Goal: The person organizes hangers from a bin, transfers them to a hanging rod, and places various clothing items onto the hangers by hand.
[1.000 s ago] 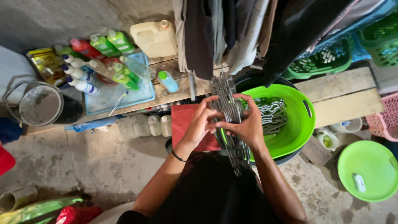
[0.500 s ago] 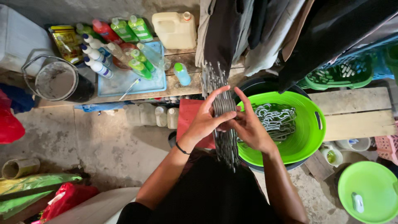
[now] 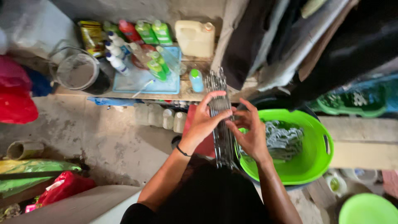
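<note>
A long wooden plank bench (image 3: 188,94) runs along the grey wall. On it lies a flat light-blue plastic tray (image 3: 161,85), and beside the tray stand a cream plastic jerrycan (image 3: 195,38) and a small blue bottle with a green cap (image 3: 196,80). A dark metal bucket (image 3: 81,74) stands at the left end. The rough concrete floor (image 3: 107,145) carries clear plastic bottles (image 3: 161,118) under the bench.

arms: bare, no sleeves | left wrist (image 3: 182,151): thin black band | torso: dark garment (image 3: 211,195)
</note>
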